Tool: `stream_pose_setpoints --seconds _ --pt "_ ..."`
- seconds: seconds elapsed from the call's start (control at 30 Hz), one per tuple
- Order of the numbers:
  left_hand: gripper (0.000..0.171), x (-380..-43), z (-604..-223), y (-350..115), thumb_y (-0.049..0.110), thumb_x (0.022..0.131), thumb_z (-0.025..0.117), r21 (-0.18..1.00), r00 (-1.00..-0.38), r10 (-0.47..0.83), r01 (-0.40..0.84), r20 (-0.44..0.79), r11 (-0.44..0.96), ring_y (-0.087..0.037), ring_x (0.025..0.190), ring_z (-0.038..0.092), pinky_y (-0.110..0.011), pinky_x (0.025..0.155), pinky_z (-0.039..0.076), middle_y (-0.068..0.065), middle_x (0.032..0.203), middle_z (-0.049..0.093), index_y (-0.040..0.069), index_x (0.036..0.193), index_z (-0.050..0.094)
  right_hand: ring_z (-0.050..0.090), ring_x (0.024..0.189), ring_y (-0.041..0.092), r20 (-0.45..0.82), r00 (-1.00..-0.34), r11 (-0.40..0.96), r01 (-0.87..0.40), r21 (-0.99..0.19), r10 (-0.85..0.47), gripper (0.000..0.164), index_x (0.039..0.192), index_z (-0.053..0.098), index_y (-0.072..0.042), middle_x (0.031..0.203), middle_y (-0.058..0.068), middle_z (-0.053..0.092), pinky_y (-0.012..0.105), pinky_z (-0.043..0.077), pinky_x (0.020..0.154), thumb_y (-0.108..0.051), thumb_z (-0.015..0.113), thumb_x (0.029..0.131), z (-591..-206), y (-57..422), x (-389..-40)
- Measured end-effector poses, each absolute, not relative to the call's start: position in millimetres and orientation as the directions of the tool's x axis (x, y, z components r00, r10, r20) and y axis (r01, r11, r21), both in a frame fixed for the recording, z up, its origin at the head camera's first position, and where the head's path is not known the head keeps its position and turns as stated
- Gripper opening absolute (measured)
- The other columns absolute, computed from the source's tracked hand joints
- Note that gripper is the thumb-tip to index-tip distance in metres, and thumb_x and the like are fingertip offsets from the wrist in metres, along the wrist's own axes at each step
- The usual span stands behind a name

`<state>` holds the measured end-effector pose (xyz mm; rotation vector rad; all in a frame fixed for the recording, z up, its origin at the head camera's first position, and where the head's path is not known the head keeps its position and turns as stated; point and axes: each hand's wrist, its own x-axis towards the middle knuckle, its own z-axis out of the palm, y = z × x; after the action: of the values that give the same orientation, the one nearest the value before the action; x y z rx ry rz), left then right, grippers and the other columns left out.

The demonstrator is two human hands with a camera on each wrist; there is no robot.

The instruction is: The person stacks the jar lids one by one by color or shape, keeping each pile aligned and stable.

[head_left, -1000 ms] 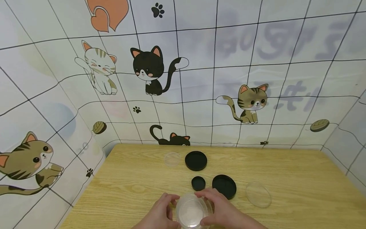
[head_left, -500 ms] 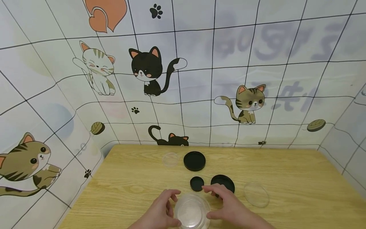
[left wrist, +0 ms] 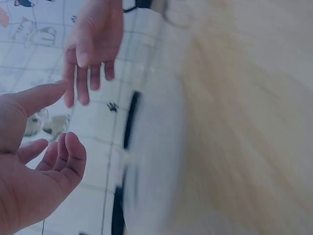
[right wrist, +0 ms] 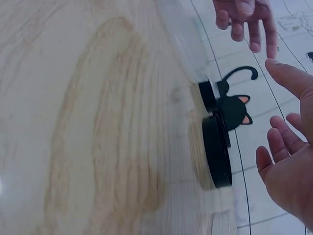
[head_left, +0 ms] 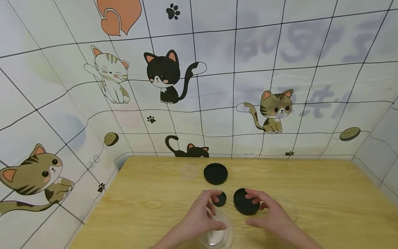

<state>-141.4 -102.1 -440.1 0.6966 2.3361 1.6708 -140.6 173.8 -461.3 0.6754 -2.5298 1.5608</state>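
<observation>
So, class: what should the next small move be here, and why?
Probably lower the right hand to pinch the larger right-hand black round dish: the hand holds nothing, and in the head view its fingertips overlap that dish.

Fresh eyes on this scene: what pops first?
Likely the cartoon cats on the pale wall, which fills most of the head view. Then three black discs near the middle of the wooden table, dark against it. Then the left hand and right hand, apparently empty, the left partly hiding a clear container at the head view's bottom edge.
</observation>
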Motion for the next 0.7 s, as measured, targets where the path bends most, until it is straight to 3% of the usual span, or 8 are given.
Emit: stream_pose_setpoints --seconds 0.3,0.53,0.7 --pt "0.072 -167 -432 -40 0.000 0.078 0.088 0.960 -0.843 0.519 0.246 0.143 0.136 -0.010 0.085 0.062 -0.022 0.074 0.056 0.004 0.122 0.052 0.015 0.140 0.053 0.055 0.100 0.011 0.363 -0.894 0.379 -0.441 -0.813 -0.263 0.076 0.147 0.050 -0.005 0.122 -0.013 0.060 0.026 0.050 0.076 0.000 0.086 0.080 -463 216 -139" --pt "0.069 -181 -439 -19 -0.003 0.078 0.087 0.982 -0.866 0.495 0.148 0.070 0.120 -0.013 0.089 0.069 -0.023 0.074 0.057 0.010 0.124 0.056 0.016 0.137 0.057 0.054 0.096 0.009 0.393 -0.890 0.446 -0.455 -0.770 -0.231 0.078 0.147 0.050 -0.005 0.120 -0.016 0.059 0.020 0.049 0.074 0.005 0.086 0.077 -469 252 -135" --pt "0.069 -186 -444 2 -0.003 0.078 0.087 0.984 -0.882 0.471 0.096 0.016 0.147 -0.008 0.081 0.067 -0.024 0.071 0.057 0.013 0.125 0.057 0.021 0.136 0.058 0.054 0.094 0.008 0.381 -0.908 0.465 -0.416 -0.781 -0.172 0.079 0.147 0.051 -0.009 0.121 -0.022 0.057 0.017 0.049 0.074 0.008 0.083 0.078 -469 278 -137"
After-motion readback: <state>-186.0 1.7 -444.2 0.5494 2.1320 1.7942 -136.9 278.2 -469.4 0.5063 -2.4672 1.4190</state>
